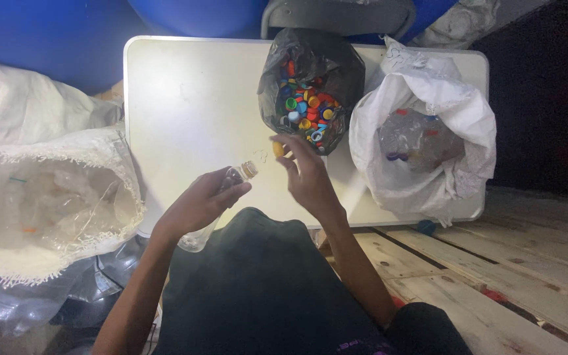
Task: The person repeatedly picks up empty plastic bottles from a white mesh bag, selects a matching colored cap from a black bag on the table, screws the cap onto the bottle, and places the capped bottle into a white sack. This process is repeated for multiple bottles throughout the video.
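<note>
Dark cloth over my lap (264, 289) sits closest, filling the 6 o'clock edge. At 9 o'clock a woven white sack (47, 197) holds clear plastic, its contents blurred. My left hand (198, 204) is wrapped firmly around a clear plastic bottle (221, 197), whose uncapped neck points toward 1 o'clock over the white table (192, 98). My right hand (307, 174) pinches a yellow cap (278, 149) between thumb and forefinger, the other fingers loosely curled, just beside the black bag of mixed coloured caps (307, 92) at 12 o'clock. I judge the cap is off and in transfer; the next move calls for a short reach over the bag's rim before I loosen the pinch. At 2 o'clock a white bag (422, 138) holds more clear pieces, hard to identify. Wooden slats (494, 263) at 4 o'clock run out of view; the bottle's base is hidden by my lap.
</note>
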